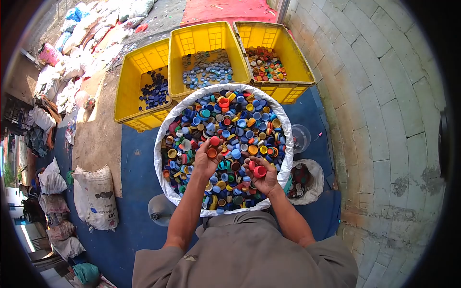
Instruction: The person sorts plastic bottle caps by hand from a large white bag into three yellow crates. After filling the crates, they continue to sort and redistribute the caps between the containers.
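Note:
A wide round container with a white, cloth-like rim (288, 144) stands in front of me, full of mixed bottle caps (235, 120). Over the caps, my left hand (206, 161) is curled around a red bottle cap (214, 141) and an orange bottle cap (212, 153). To its right, my right hand (269, 180) holds red bottle caps (260, 172) in its fingers. Both hands are just above the heap, palms partly turned up.
Behind the container stand three yellow crates: dark blue caps in the left crate (126, 96), light blue in the middle crate (177, 43), red and orange in the right crate (297, 57). A small white sack (314, 177) and block wall (384, 120) are right; a stuffed sack (96, 197) is left.

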The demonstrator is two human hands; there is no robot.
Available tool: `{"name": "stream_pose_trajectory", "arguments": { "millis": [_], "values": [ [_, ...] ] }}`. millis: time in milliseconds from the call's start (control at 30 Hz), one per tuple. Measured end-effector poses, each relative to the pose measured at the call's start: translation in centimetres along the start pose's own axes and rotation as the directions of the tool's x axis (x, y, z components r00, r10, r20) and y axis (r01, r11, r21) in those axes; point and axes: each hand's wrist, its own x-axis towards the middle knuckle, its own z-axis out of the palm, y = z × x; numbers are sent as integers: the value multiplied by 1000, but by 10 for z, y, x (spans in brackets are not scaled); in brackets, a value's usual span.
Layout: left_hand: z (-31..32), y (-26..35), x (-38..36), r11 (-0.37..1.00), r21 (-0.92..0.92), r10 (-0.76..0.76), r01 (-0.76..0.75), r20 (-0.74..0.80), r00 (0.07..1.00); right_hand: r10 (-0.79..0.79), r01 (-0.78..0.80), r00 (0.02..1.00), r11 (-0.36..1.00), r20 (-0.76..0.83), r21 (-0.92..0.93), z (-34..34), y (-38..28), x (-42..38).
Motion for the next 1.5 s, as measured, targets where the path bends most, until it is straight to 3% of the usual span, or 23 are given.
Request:
{"name": "stream_pose_trajectory", "arguments": {
  "millis": [33, 133, 200, 233, 300, 400, 533, 633, 733, 833, 900, 933, 1033, 1133, 1200, 1333, 1400, 1467, 1500],
  "values": [
    [-3, -5, -6, 1000, -8, -7, 7, 57, 998, -10, 9, 1000, 1000, -7, -26, 16, -2, -1],
    [-1, -23, -22, 998, 0, -55, 55, 33, 998, -48, 48, 999, 999, -9, -10, 22, -7, 0],
    [0, -34, -30, 1000, -6, -2, 2, 27, 1000, -72, 70, 996, 997, 44, 42, 27, -8, -1],
    [-1, -40, -31, 999, -34, 7, -6, 33, 999, -68, 60, 996, 991, 61, 117, 29, -10, -3],
    [-4, -49, -30, 992, -127, 7, 5, 98, 995, -87, 79, 994, 991, 72, 106, 28, -14, -4],
    [5, -59, -33, 972, -223, -64, 79, 74, 995, -134, 124, 987, 985, 83, 117, 22, -19, -7],
    [8, -79, -18, 950, -262, -140, 170, 128, 982, -209, 225, 973, 957, -102, 185, 9, -23, -12],
    [28, -92, 4, 941, -260, -202, 217, 83, 976, -251, 291, 950, 924, -184, 247, 3, -36, -11],
    [71, -94, 46, 949, -203, -225, 241, 102, 969, -388, 461, 865, 864, -320, 200, 4, -69, 18],
    [162, -68, 100, 958, -187, -180, 217, 195, 964, -482, 514, 857, 828, -183, 223, 47, -138, 67],
    [216, -43, 132, 939, -287, -76, 189, 362, 929, -523, 504, 852, 833, 30, 227, 82, -194, 104],
    [240, -28, 147, 919, -338, -34, 200, 440, 897, -543, 526, 840, 815, 4, 243, 101, -209, 114],
    [268, 4, 160, 894, -428, 67, 129, 412, 909, -564, 561, 824, 792, -62, 241, 138, -251, 143],
    [239, 20, 156, 890, -454, 152, 45, 388, 909, -516, 515, 855, 830, -59, 214, 121, -254, 138],
    [195, 26, 154, 876, -476, 125, 69, 365, 922, -518, 520, 853, 836, -61, 176, 98, -244, 125],
    [102, 36, 99, 927, -365, 197, -79, 297, 934, -546, 549, 831, 836, -107, -8, 41, -183, 84],
    [54, 37, 66, 934, -314, 235, -170, 182, 955, -568, 502, 803, 808, -182, -307, 17, -143, 60],
    [8, 34, 33, 939, -258, 258, -226, 97, 961, -577, 421, 781, 770, -239, -479, 4, -102, 35],
    [-20, 29, 21, 940, -227, 273, -255, 51, 961, -622, 364, 754, 663, -210, -654, -10, -81, 28]
  ]
}}
